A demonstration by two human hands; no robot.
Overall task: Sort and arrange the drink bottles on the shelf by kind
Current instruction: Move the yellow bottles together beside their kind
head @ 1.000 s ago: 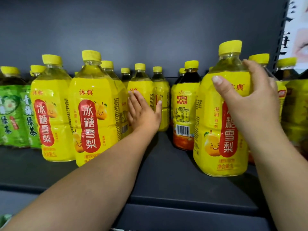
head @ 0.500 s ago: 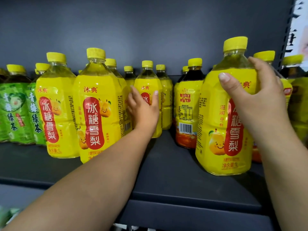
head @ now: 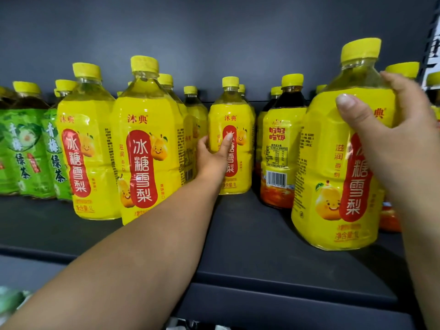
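I see a dark grey shelf with a matching dark back panel. Standing upright on it, from the left: green-label tea bottles, then 2 front yellow pear-drink bottles side by side and touching. More yellow-capped bottles stand in rows behind them; I cannot count these. Mid-shelf, 1 yellow pear-drink bottle stands further back. Just beside it on the right stands a dark-liquid bottle, barcode facing forward. At the right front stands 1 large yellow pear-drink bottle, near the shelf edge.
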